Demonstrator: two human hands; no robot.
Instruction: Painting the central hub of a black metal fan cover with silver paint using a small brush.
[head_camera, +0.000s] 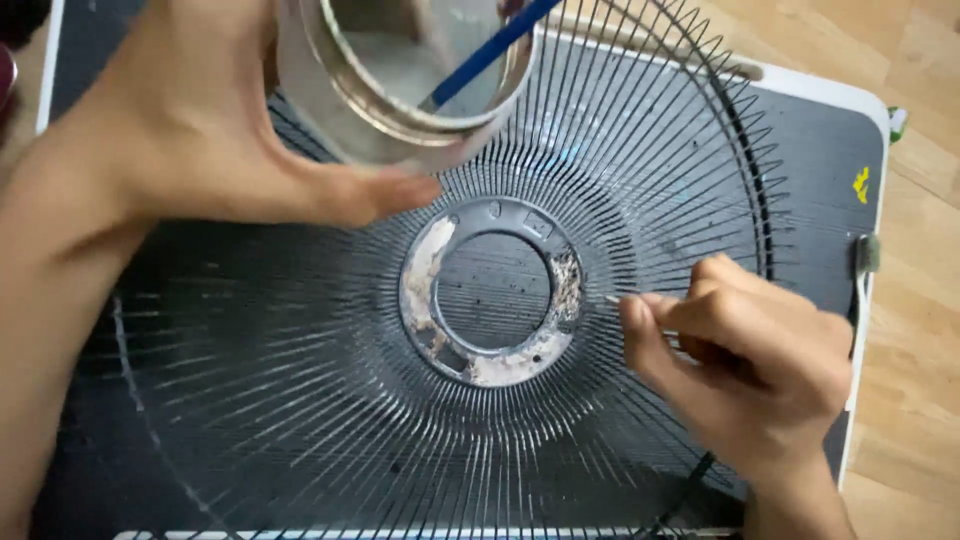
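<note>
Here the right hand (745, 350) pinches a thin tool (612, 298) against the fan grille's (300, 400) hub ring (492, 290), just left of it.

Wire fan guard (300, 400) lies flat on a dark mat (830, 150) over a wooden floor (920, 400). Its centre ring (430, 270) is dirty, with pale crust along the left, bottom and right. Right hand (750, 350) pinches a thin tool, tip at the ring's right edge. Left hand (200, 130) grips a clear container (400, 100) above the guard, a blue stick (490, 50) inside it.
</note>
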